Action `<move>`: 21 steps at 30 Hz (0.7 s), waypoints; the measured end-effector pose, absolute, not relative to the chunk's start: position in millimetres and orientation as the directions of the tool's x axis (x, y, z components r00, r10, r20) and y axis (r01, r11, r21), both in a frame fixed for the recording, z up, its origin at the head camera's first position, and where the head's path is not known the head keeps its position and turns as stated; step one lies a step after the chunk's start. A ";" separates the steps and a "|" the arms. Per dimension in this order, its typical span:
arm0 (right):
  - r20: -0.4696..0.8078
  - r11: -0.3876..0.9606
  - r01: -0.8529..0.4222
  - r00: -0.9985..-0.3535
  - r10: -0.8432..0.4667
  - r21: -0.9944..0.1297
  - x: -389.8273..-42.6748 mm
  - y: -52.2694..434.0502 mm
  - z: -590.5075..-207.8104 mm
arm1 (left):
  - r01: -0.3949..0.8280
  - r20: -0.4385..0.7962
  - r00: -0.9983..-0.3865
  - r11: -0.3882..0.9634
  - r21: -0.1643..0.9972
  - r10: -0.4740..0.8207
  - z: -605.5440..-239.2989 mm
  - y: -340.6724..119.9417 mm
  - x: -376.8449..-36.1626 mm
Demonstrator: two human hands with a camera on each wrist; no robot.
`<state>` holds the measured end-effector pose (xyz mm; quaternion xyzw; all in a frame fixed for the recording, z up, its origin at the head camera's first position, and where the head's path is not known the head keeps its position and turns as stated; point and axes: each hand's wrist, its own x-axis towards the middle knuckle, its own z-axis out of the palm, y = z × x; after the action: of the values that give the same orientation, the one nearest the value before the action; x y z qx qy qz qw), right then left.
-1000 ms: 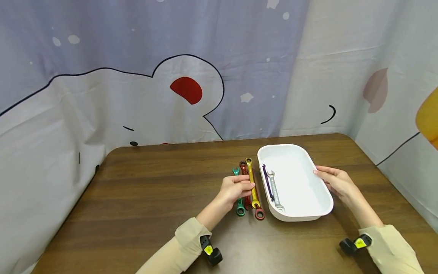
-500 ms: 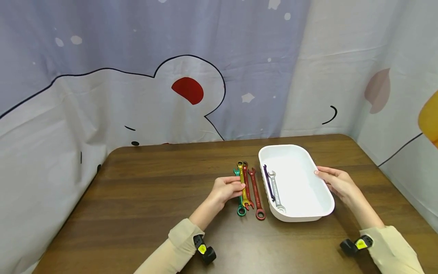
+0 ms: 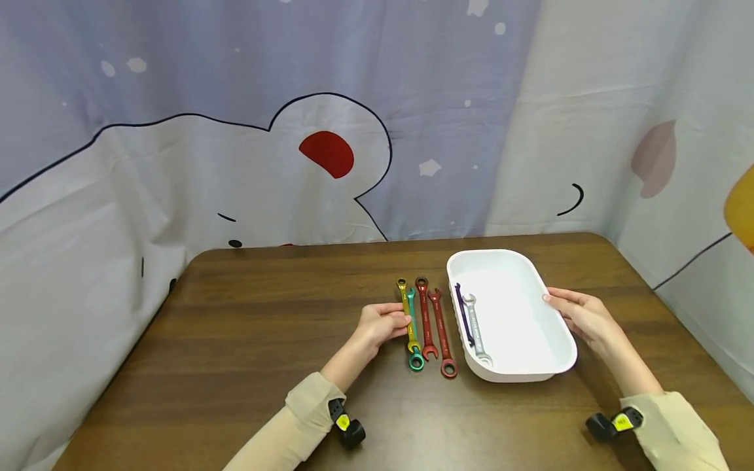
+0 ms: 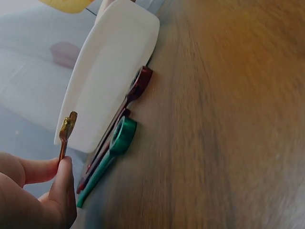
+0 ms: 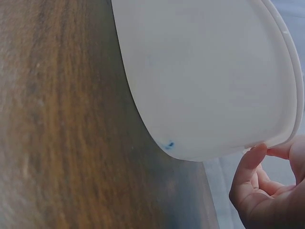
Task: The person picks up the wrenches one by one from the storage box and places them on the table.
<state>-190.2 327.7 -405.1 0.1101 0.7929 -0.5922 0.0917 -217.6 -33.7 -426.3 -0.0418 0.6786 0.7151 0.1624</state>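
- Behind the brown wooden counter [image 3: 247, 340] hangs a curtain [image 3: 235, 131] printed with a cartoon bear outline and a red patch.
- Your left hand [image 3: 379, 324] pinches the yellow wrench [image 3: 406, 313] at mid-shaft between thumb and fingers; the left wrist view shows its ring end [image 4: 68, 125] raised off the wood above your thumb.
- The green wrench [image 3: 414, 333] lies on the counter just right of the yellow one, ring end toward you; whether the two touch cannot be told.
- Two red wrenches lie flat beside it: a shorter red wrench [image 3: 425, 317] with its open end toward you, and a longer red wrench [image 3: 442, 333] with its ring end toward you, just beside the tray.
- The white plastic tray [image 3: 550, 366] stands on the counter right of the wrenches, long side running away from you.
- Inside it, against the left wall, lie a purple wrench [image 3: 463, 315] and a silver wrench [image 3: 476, 329], side by side.
- Your right hand [image 3: 580, 314] grips the tray's right rim, fingertips over the edge; the right wrist view shows the fingers [image 5: 250, 164] curled under the lip.
- Both hands are well apart, one at each side of the work.
- Both forearms wear beige sleeves [image 3: 294, 425] with black wrist-mounted cameras [image 3: 347, 428].
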 end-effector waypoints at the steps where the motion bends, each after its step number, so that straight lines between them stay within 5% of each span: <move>1: -0.279 0.278 0.286 -0.958 0.066 -0.917 -190.1 327.9 -405.3 | -0.288 -0.280 -0.944 -0.021 0.957 0.175 -427.0 -34.4 -218.6; 21: -0.249 0.257 0.254 -0.967 0.053 -0.932 -189.4 327.7 -406.8 | -0.294 -0.298 -0.942 0.049 0.955 0.158 -435.6 -42.8 -233.5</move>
<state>-189.4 327.7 -406.8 0.0972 0.7885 -0.6015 0.0837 -233.5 -42.8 -435.6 -0.0482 0.7055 0.6877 0.1640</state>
